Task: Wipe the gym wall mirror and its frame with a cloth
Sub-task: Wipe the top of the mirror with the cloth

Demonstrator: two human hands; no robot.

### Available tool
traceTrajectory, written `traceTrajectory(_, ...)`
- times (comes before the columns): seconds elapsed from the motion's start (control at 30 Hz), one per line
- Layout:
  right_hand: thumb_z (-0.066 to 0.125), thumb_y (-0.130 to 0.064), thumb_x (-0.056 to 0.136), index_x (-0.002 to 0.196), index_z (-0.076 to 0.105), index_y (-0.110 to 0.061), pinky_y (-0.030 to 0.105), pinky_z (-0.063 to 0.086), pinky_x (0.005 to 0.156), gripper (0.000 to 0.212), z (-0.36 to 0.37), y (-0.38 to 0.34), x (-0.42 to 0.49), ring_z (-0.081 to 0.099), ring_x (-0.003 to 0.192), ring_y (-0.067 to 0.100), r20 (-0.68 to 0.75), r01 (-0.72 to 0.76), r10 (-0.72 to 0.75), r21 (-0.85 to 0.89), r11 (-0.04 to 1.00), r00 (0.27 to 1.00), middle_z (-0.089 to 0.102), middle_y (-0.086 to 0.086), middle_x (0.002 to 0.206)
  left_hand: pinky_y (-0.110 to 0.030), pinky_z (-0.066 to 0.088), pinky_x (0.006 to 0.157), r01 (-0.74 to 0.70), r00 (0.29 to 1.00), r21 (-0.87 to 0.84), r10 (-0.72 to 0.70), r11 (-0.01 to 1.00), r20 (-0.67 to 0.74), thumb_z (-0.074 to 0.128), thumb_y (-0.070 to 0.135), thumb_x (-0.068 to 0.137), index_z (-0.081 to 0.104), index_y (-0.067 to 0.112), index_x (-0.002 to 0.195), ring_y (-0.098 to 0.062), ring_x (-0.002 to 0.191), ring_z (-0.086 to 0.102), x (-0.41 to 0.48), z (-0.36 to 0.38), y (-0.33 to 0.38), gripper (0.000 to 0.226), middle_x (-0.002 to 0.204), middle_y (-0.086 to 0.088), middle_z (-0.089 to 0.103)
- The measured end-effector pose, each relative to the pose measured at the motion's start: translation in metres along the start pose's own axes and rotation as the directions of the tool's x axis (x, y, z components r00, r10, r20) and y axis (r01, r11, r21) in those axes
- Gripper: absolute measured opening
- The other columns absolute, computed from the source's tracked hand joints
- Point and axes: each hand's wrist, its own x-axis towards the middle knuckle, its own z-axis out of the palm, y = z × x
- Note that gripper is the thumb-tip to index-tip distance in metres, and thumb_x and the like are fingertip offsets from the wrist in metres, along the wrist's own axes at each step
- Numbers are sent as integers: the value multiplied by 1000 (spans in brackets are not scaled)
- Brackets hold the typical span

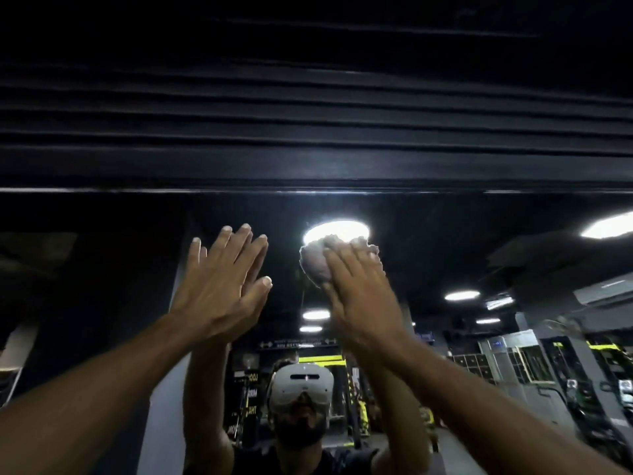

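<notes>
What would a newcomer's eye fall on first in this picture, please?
Most likely the two raised arms at centre: the left hand lies flat and open against the mirror, while the right hand presses a bunched cloth to the glass below the dark top frame. Just above the cloth glares a bright round ceiling light, seen in reflection, and low at centre is the reflected person's pale headset.

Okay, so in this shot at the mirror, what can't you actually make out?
Head view: the cloth is mostly covered by the right hand pressing it; its size is unclear.
Head view: whether the left hand touches the mirror; the hand hides its own palm.
Head view: the frame is too dark to show dirt; the mirror's sides and bottom are cut off.
Head view: reflected signs are blurred, unreadable.
</notes>
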Motion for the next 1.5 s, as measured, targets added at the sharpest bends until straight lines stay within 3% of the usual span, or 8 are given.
traceTrajectory(0.3, 50, -38, 100, 148, 41, -6, 53, 33, 114, 59, 3, 11, 109, 44, 135, 41, -342, -671, 609, -94, 736, 716, 51, 22, 145, -61, -2, 124, 64, 996, -5, -64, 998, -69, 18, 62, 101, -8, 37, 161, -18, 156, -17, 23, 9, -37, 70, 170, 7, -16)
traceTrajectory(0.4, 43, -39, 105, 153, 37, -17, 47, 15, 127, 53, 23, -24, 108, 26, 150, 34, -225, -205, 179, -96, 974, 958, 35, 9, 162, -59, -7, 124, 65, 994, -28, -68, 997, -84, 18, 61, 102, -9, 38, 161, -16, 155, -20, 23, 9, -37, 69, 170, 6, -18)
traceTrajectory(0.53, 35, -45, 103, 153, 43, -24, 35, 20, 122, 54, -8, 23, 91, 34, 148, 26, -9, 128, -129, -91, 988, 992, 43, 1, 158, -55, -6, 125, 36, 995, -44, -40, 998, -92, 18, 63, 100, -6, 38, 161, -16, 156, -18, 15, 11, -40, 71, 170, 6, -15)
traceTrajectory(0.7, 56, -26, 93, 127, 56, -8, 50, 47, 97, 38, -8, 31, 120, 59, 110, 37, -404, -716, 615, -174, 676, 678, 66, 19, 116, -55, -4, 126, 17, 996, -68, -23, 998, -87, 16, 64, 97, -2, 37, 162, -15, 156, -17, 9, 14, -45, 73, 171, 6, -12)
traceTrajectory(0.93, 32, -45, 105, 158, 34, -26, 38, 8, 126, 56, 12, -45, 67, 14, 156, 21, -7, 135, -135, -12, 991, 991, 29, -2, 166, -50, -10, 125, 2, 999, -104, -5, 995, -32, 17, 65, 98, -5, 33, 162, -14, 155, -20, -9, 4, -44, 74, 170, 4, -16)
traceTrajectory(1.17, 41, -30, 103, 155, 30, -16, 52, 21, 125, 55, 11, -24, 15, 29, 149, 36, -308, -564, 554, 65, 823, 774, 39, 14, 156, -53, 1, 127, -5, 1000, -101, 4, 995, -12, 19, 59, 97, 7, 26, 163, -19, 158, -9, -53, 9, -44, 75, 172, -1, -5)
traceTrajectory(1.37, 35, -39, 106, 161, 26, -28, 44, 9, 127, 57, 30, -63, -44, 5, 158, 17, 35, 76, -75, -25, 997, 997, 18, -6, 169, -52, 1, 127, -4, 1000, -97, 5, 995, 8, 19, 55, 99, 4, 22, 163, -22, 158, -8, -81, 11, -39, 74, 172, -4, -5)
traceTrajectory(1.5, 37, -33, 104, 156, 31, -20, 55, 28, 121, 54, 12, -22, -55, 27, 151, 26, -228, -541, 544, 79, 837, 808, 37, 6, 159, -53, 6, 127, -58, 997, -51, 61, 997, 49, 20, 56, 99, 7, 20, 164, -24, 158, -3, -108, 14, -47, 75, 172, -7, -2)
